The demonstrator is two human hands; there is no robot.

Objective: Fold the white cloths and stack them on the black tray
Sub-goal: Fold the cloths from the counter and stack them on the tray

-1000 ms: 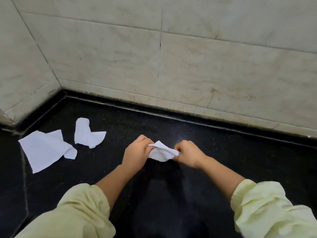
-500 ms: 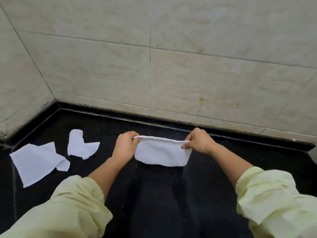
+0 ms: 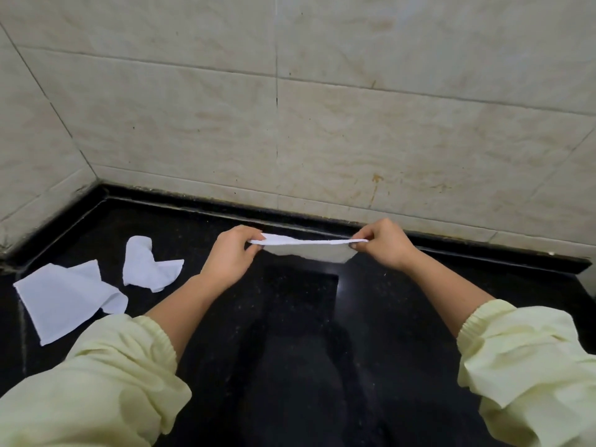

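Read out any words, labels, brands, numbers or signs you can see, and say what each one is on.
None: no text shows on the held cloth, the flat cloth, the crumpled cloth, the black counter or the wall tiles.

I see the held cloth (image 3: 306,242) spanning left hand (image 3: 227,259) to right hand (image 3: 383,245) above the bench (image 3: 403,317), near its back edge. Toward the back-left corner lies the farther cloth (image 3: 148,266); the nearer cloth (image 3: 61,295) sits just left, before it.
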